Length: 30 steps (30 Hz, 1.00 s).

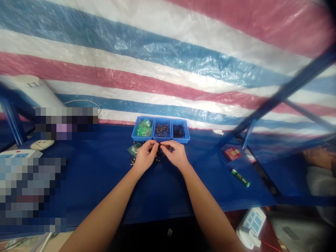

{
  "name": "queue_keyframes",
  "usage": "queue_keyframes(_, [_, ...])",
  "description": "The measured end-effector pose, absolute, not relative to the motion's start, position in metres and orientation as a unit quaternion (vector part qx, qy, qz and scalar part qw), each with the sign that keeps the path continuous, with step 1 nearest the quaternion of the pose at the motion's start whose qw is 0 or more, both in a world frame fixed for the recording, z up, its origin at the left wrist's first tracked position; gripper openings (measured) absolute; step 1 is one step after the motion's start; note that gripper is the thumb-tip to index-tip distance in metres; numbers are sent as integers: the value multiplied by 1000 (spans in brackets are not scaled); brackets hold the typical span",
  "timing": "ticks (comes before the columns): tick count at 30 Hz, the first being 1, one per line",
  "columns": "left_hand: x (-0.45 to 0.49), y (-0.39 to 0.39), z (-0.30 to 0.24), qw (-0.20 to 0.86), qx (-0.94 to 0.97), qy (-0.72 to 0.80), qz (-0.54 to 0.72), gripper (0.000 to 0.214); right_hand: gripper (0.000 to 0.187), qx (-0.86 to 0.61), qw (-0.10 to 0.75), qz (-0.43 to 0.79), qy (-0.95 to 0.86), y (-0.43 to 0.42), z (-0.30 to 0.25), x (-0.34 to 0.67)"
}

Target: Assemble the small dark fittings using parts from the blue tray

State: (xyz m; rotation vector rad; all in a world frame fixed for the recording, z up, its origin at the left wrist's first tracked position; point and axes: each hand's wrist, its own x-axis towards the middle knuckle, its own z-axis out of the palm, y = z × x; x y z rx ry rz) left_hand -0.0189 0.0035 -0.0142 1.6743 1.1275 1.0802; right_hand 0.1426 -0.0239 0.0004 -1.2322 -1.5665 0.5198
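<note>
Close together in front of three blue bins, my left hand [146,154] and my right hand [175,152] are both closed in a pinch. Something small and dark sits at their fingertips, too small to name. Below the fingers lie small black parts [159,154] on the blue table. Beside my left hand are a green-tinted plastic bag [134,149] and a few brassy pieces [132,161]. Of the bins, the left bin [133,134] holds green plastic bags, the middle bin [162,139] brassy metal parts, the right bin [187,136] small black parts.
A red box [232,153] and a green tube-shaped pack [240,177] lie to the right, near a blue metal frame [262,108]. A white power strip [252,225] is at lower right. A striped plastic sheet [157,84] hangs behind. Another person's hand [319,157] shows far right.
</note>
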Motion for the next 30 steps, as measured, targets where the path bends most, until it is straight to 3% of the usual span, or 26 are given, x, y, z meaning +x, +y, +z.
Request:
queue_keyframes(11, [-21, 2, -16, 400, 694, 415, 433, 28, 16, -539, 514, 224, -629, -24, 1, 142])
queue_keyframes(22, [-20, 3, -18, 278, 741, 422, 442, 27, 21, -509, 561, 397, -519, -23, 2, 138])
queue_keyframes(28, [-21, 1, -14, 288, 743, 434, 421, 31, 29, -513, 570, 352, -536, -21, 1, 141])
queue_keyframes(30, [-21, 1, -13, 292, 742, 439, 415, 31, 23, -519, 567, 325, -551, -22, 3, 142])
